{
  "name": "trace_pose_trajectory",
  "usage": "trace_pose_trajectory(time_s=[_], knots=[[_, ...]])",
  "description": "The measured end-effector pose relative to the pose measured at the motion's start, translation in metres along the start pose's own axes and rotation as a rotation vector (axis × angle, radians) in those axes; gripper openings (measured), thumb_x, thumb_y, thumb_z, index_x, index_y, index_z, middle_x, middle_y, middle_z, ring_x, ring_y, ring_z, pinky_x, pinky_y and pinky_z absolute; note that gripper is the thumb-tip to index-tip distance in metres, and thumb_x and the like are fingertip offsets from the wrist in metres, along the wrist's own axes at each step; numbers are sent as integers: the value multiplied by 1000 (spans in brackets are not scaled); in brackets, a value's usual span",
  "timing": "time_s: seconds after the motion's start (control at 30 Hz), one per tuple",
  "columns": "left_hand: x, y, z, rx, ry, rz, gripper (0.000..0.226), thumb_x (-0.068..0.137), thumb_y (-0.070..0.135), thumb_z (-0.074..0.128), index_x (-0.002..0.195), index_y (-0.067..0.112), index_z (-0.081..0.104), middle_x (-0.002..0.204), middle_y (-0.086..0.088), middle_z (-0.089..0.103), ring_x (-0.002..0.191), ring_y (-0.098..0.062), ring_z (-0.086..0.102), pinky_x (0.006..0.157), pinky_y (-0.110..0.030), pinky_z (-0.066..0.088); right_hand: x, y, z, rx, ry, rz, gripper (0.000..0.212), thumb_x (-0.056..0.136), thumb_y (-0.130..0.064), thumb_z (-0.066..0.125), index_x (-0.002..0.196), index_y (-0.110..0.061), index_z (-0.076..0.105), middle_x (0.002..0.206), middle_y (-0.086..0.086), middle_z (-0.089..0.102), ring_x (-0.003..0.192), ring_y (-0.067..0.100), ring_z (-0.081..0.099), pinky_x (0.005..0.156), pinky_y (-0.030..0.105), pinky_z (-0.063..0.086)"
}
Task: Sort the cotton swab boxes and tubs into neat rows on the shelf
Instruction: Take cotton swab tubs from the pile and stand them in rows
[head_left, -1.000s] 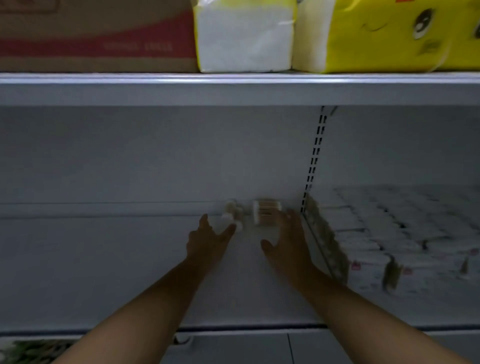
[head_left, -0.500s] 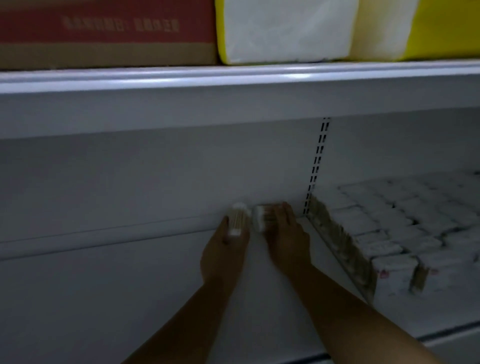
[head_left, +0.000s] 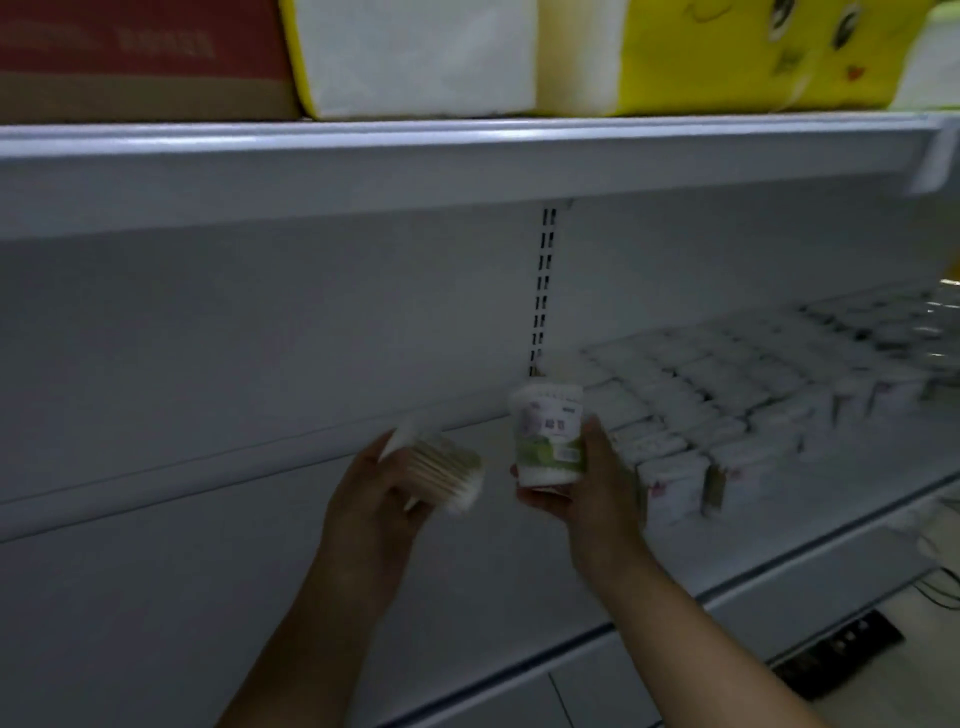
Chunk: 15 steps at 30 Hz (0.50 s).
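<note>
My left hand grips a round tub of cotton swabs tipped on its side, the wooden sticks showing through its clear wall. My right hand holds a second cotton swab tub upright, its white and green label facing me. Both tubs are lifted above the white shelf board, roughly at its middle depth. To the right, rows of white cotton swab boxes stand packed side by side on the same shelf.
An upper shelf overhangs close above, carrying a red and brown carton and yellow and white tissue packs. A slotted upright divides the back wall. A dark floor grille lies at the lower right.
Both hands closed on the two tubs at the back of the shelf, then lifted them up and toward me. The view has shifted leftward.
</note>
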<state>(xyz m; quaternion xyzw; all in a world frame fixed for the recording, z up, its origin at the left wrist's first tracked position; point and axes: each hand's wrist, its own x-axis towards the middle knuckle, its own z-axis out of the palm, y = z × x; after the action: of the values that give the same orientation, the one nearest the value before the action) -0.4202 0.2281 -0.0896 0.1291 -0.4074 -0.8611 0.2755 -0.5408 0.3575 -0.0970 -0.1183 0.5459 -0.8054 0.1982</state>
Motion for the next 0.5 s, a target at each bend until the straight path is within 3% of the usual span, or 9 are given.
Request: trace_pose_trajectory(time_s=[0.07,0.13,0.2,0.3,0.43,0.5], knots=[[-6,-10,32,-134,-92,-82,61,47,28,87,99,6,66,98,-12,70,92,-29,67,84,-48,54,-15,-20,-26,9,-64,13,45,76,-59,49,88,-20,70,80,11,74,69,23,71,55,31,57],[-8,-27,66,-170,-111,-169,32,63,17,68,94,8,69,89,-10,72,80,-25,70,68,-45,58,-26,-38,-55,-30,-115,34,54,65,-58,57,100,-17,68,91,11,74,82,25,71,64,33,58],[-6,-47,105,-108,-108,-262,39,66,8,55,103,7,66,94,-12,71,77,-25,70,69,-42,58,-32,-53,-88,-60,-95,28,59,65,-52,61,109,-13,64,97,9,73,88,25,70,68,33,57],[-6,-84,165,-25,-137,-348,57,63,7,57,120,3,57,113,-21,63,83,-28,67,78,-44,54,-36,-77,-141,-7,0,33,58,67,-48,61,112,-12,62,98,10,73,85,24,70,67,36,57],[-5,-149,236,-71,-268,-460,38,64,13,60,98,0,71,95,-17,71,76,-24,70,65,-41,59,-41,-114,-228,138,103,56,62,69,-43,59,119,-5,59,101,16,69,77,22,67,65,33,56],[-9,-180,273,-66,-353,-525,37,64,15,61,98,3,70,89,-15,72,73,-24,71,64,-41,59,-46,-134,-272,146,124,37,61,72,-40,57,122,-6,57,108,17,67,83,23,67,67,34,56]])
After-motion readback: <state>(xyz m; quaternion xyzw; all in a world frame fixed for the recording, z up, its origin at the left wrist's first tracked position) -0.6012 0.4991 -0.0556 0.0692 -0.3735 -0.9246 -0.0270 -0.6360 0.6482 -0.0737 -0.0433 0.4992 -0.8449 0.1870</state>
